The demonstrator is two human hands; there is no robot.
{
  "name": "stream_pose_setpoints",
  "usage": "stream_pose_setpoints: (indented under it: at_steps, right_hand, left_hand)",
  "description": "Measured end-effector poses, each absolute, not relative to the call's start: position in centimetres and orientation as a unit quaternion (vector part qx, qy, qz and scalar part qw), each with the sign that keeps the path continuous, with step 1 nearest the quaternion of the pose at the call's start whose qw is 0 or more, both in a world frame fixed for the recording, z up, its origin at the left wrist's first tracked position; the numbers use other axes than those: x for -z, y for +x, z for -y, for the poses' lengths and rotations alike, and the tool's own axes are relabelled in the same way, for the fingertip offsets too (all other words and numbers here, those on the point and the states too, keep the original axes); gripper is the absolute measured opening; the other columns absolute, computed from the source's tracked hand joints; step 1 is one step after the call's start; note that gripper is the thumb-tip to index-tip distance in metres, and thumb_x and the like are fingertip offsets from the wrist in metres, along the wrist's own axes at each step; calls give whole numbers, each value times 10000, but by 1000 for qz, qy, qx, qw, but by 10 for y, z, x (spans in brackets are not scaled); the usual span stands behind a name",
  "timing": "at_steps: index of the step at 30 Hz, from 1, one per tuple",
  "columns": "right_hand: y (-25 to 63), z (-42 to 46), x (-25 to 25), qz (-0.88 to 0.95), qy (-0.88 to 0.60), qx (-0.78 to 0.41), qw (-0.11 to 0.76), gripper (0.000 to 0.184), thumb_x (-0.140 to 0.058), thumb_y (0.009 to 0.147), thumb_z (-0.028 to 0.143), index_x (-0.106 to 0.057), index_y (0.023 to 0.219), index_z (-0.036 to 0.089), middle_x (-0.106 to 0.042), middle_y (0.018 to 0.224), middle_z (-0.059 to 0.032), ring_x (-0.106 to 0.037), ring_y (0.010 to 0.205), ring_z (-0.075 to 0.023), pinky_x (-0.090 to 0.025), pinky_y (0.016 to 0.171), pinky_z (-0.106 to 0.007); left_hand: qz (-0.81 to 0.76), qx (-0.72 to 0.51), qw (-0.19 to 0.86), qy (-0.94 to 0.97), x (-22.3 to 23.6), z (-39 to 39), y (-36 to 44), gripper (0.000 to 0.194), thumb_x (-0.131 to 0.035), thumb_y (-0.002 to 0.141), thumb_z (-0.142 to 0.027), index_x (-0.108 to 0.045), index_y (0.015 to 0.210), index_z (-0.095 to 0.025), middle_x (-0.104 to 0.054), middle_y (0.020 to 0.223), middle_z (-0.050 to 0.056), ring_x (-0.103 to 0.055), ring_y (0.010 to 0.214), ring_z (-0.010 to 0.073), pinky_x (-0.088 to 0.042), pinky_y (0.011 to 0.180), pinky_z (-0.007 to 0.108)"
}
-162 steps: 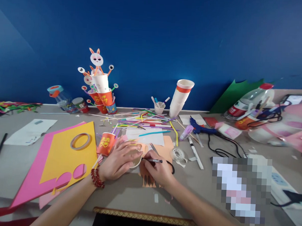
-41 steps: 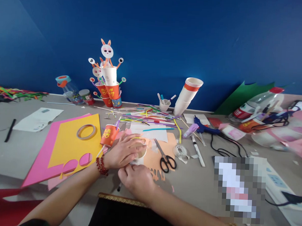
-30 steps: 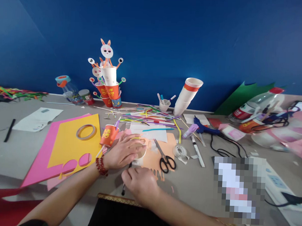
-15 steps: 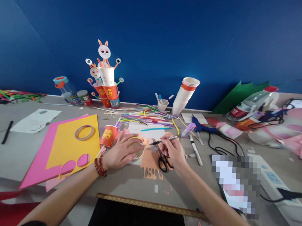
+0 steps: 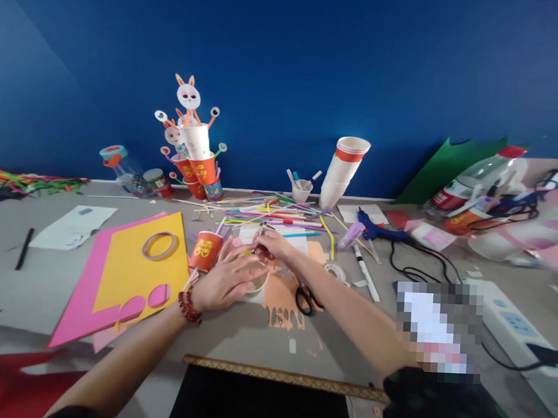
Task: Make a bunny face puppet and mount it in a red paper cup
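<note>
My left hand lies with fingers stretched out over a pale round ring. This ring rests on white paper, and its far side is partly hidden under the fingers. Close above it, my right hand is closed around a pen, its upper end poking out past the fingers. I cannot see whether the pen tip touches the paper. Orange paper with cut-out edges lies beside the ring. Black-handled scissors sit on it, partly under my right forearm.
A red paper cup stands left of my hands. Yellow card carries a tape roll. Behind lie several coloured sticks. A stack of paper cups, a blue glue gun and a marker are to the right.
My right hand has moved left with the pen, from above the scissors to the far side of the ring. My left hand keeps its place on the ring.
</note>
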State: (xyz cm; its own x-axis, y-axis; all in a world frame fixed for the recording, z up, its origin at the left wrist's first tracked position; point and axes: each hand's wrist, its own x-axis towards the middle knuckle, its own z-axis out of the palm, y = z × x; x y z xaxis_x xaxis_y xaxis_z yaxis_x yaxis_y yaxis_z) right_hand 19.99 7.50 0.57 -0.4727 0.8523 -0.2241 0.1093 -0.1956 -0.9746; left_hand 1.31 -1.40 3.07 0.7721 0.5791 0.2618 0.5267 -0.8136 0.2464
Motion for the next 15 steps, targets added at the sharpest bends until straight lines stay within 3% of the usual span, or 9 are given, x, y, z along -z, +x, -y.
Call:
stream_pose_setpoints:
  at_steps: [8,12,15]
  right_hand:
    - [182,-96,-8,617,-352,-679,185,171,-474,782,182,-535,624,164,-464,385,79,-330,318,-54,-219,327,-149]
    - [175,-103,-11,628,-331,-684,170,208,-429,827,206,-569,680,161,-432,397,89,-302,316,-59,-208,319,-149]
    - [171,-107,-14,645,-317,-677,159,166,-495,803,185,-588,671,148,-493,444,69,-372,350,-64,-263,330,-153]
  left_hand:
    - [-306,-162,72,935,-33,17,14,403,-383,997,-312,-527,1373,-293,-528,1417,50,-260,1425,295,76,1170,595]
    - [-286,-169,87,939,-38,16,16,402,-365,997,-317,-535,1357,-258,-547,1391,63,-299,1399,289,-16,1189,554]
    - [-285,-172,100,938,-38,15,16,411,-350,999,-322,-527,1366,-267,-548,1387,59,-323,1384,280,-63,1197,534]
